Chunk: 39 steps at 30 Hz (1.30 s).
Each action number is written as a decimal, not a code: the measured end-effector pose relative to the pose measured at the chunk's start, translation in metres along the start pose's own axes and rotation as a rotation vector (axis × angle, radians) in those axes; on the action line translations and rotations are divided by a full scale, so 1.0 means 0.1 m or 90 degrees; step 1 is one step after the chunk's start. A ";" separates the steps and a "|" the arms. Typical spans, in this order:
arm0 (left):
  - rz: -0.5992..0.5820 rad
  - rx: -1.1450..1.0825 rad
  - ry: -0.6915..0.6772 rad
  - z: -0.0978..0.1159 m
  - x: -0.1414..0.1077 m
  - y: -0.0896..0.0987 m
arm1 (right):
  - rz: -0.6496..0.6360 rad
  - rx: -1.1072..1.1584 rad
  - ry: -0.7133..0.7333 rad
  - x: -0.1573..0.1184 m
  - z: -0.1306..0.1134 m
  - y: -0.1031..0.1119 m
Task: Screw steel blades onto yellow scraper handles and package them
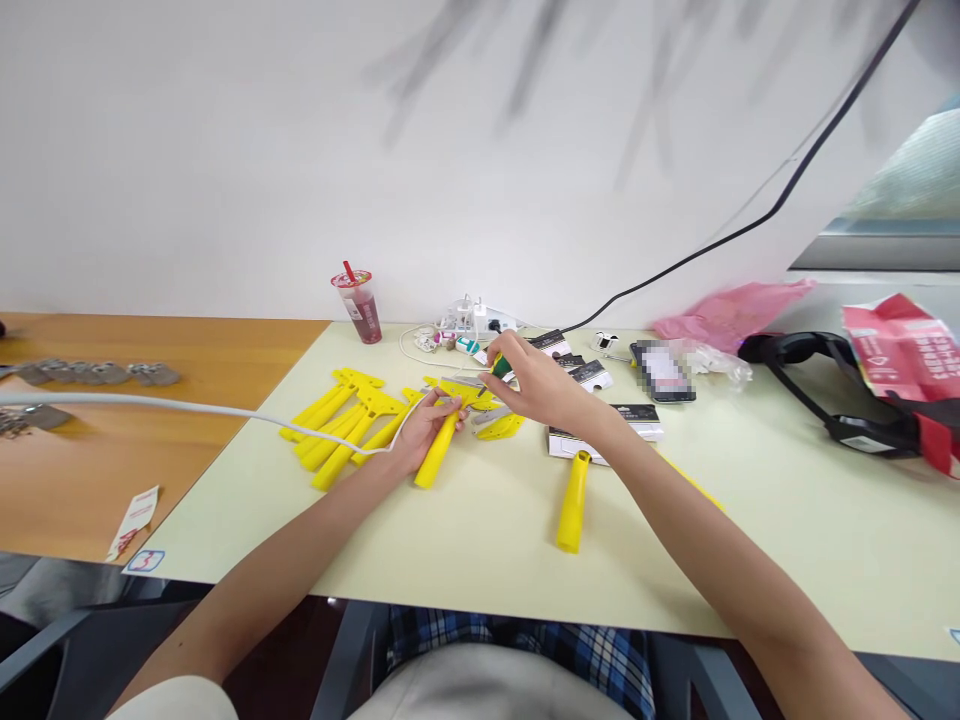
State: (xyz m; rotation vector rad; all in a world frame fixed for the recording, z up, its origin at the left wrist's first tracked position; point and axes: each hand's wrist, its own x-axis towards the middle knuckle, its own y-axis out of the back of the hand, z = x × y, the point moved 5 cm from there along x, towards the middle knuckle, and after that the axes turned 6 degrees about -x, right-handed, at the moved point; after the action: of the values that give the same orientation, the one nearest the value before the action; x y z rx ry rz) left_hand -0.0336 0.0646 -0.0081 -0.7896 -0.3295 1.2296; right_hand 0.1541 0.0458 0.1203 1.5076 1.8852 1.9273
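Yellow tool [436, 458] in left hand [426, 432], grip closed, screwdriver [501, 367] in right hand [538, 380], grip likewise closed, handles [341, 456] left of tool

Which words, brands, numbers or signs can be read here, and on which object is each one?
"3", probably: the blue-edged sticker on the pale tabletop, front left corner.
Too small or blurred to read: print on the drink cup, paper slip, red package, black-and-white cards and phone screen.

Drink cup [365, 314] with red straw [349, 270], phone [672, 374] near pink plastic bag [729, 316].
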 end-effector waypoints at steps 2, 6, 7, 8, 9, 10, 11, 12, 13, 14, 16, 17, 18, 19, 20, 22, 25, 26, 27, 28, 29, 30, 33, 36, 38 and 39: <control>0.003 -0.002 -0.008 0.01 0.00 0.00 | 0.000 0.070 0.036 0.00 -0.03 0.02; 0.006 -0.015 -0.013 0.03 -0.01 0.00 | 0.032 0.082 0.054 -0.01 -0.05 -0.01; 0.008 -0.015 -0.011 0.02 -0.01 0.01 | 0.032 0.052 0.038 -0.01 -0.03 -0.03; 0.011 -0.014 -0.009 0.02 -0.01 0.01 | 0.029 0.024 0.022 -0.01 -0.01 -0.04; 0.014 -0.012 -0.007 0.02 -0.01 0.01 | 0.024 0.010 0.011 -0.01 0.00 -0.05; 0.018 -0.010 -0.008 0.01 -0.01 0.02 | 0.017 0.016 0.011 -0.01 0.01 -0.06; 0.023 -0.008 -0.012 0.02 -0.01 0.03 | 0.007 0.039 0.022 -0.01 0.02 -0.05; 0.028 -0.008 -0.017 0.02 -0.01 0.03 | -0.003 0.069 0.040 -0.01 0.02 -0.05; 0.031 -0.008 -0.023 0.03 -0.01 0.04 | -0.009 0.101 0.058 -0.02 0.02 -0.04; 0.032 -0.009 -0.026 0.04 -0.01 0.03 | -0.011 0.129 0.073 -0.02 0.02 -0.04; 0.035 -0.012 -0.023 0.04 -0.01 0.02 | 0.002 0.149 0.079 -0.02 0.04 -0.04; 0.037 -0.012 -0.017 0.04 -0.02 0.01 | 0.014 0.137 0.070 -0.02 0.06 -0.05; 0.040 -0.008 -0.010 0.03 -0.02 0.00 | 0.026 0.114 0.055 -0.02 0.08 -0.06; 0.041 0.000 -0.002 0.02 -0.03 -0.01 | 0.038 0.085 0.037 -0.02 0.10 -0.06; 0.038 0.010 0.005 0.01 -0.03 -0.02 | 0.048 0.057 0.018 -0.02 0.12 -0.06; 0.027 0.029 0.015 -0.02 -0.04 -0.03 | 0.044 0.044 -0.002 -0.02 0.13 -0.03; 0.026 0.035 0.025 -0.04 -0.03 -0.01 | -0.021 0.127 0.025 -0.01 0.11 0.02; 0.031 0.031 0.028 -0.05 -0.03 0.00 | -0.037 0.158 0.032 -0.01 0.10 0.03; 0.036 0.026 0.029 -0.05 -0.03 0.01 | -0.041 0.182 0.034 -0.01 0.11 0.04; 0.039 0.022 0.030 -0.05 -0.02 0.02 | -0.035 0.196 0.033 -0.01 0.12 0.03; 0.042 0.019 0.030 -0.05 -0.02 0.02 | -0.024 0.199 0.030 -0.01 0.13 0.02; 0.043 0.017 0.029 -0.05 -0.02 0.03 | -0.014 0.191 0.026 -0.01 0.15 -0.01; 0.040 0.023 0.037 -0.05 -0.03 0.02 | 0.014 0.130 0.003 -0.04 0.21 -0.09; 0.048 0.026 0.044 -0.06 -0.03 0.02 | -0.010 0.124 -0.045 -0.06 0.26 -0.13; 0.060 0.020 0.035 -0.06 -0.02 0.04 | -0.050 0.165 -0.046 -0.07 0.25 -0.13; 0.064 0.015 0.030 -0.06 -0.02 0.05 | -0.061 0.187 -0.038 -0.07 0.24 -0.13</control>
State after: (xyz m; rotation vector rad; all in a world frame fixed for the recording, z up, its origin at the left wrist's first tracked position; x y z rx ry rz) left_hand -0.0341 0.0614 -0.0148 -0.8214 -0.2388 1.3054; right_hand 0.1655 0.0622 0.1008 1.4893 2.2465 1.6040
